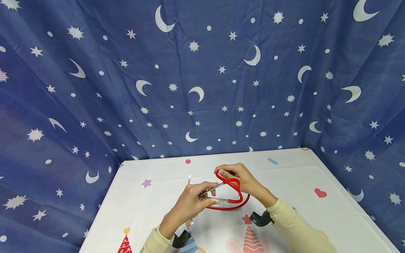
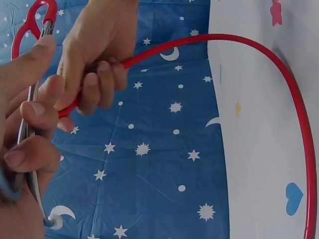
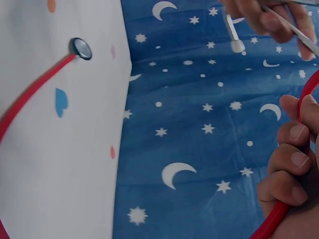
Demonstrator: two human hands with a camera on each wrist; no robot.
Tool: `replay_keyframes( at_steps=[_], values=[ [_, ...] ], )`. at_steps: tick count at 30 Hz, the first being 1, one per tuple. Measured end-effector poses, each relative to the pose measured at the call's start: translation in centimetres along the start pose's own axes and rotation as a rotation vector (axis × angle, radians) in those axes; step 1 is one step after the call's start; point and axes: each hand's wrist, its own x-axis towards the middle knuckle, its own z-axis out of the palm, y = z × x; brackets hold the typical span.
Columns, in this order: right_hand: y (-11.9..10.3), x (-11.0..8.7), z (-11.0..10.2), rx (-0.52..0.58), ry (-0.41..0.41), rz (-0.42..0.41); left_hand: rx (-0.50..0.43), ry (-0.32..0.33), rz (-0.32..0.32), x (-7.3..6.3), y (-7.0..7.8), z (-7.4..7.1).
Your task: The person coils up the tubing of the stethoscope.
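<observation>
A stethoscope with red tubing (image 1: 235, 201) is held up over the table between both hands. My left hand (image 1: 189, 199) grips its metal ear tubes (image 2: 33, 94), fingers and thumb curled around them. One white ear tip (image 1: 189, 177) sticks up beyond the left hand, and another (image 1: 191, 222) shows below it. My right hand (image 1: 243, 178) holds the red tubing, with fingers wrapped round it in the right wrist view. From there the tube curves down over the table to the round chest piece (image 3: 82, 49), which the head view does not show distinctly.
A white cloth (image 1: 145, 203) printed with hearts, stars and party hats covers the table. Behind and at both sides hangs a blue curtain (image 1: 177, 88) with moons and stars. Dark camera mounts (image 1: 261, 218) sit at both wrists.
</observation>
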Motion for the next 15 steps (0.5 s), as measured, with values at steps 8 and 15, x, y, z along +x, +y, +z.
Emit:
replay_keyframes(
  at_steps=[8,15],
  values=[
    [0.3,-1.1,1.4,-0.094,-0.031,0.056,0.024,0.097,-0.013,0.0,-0.2,0.1],
    [0.0,-1.9,2.5,-0.074,-0.006,0.286,0.074,0.117,-0.071,-0.1,-0.9,0.1]
  ],
)
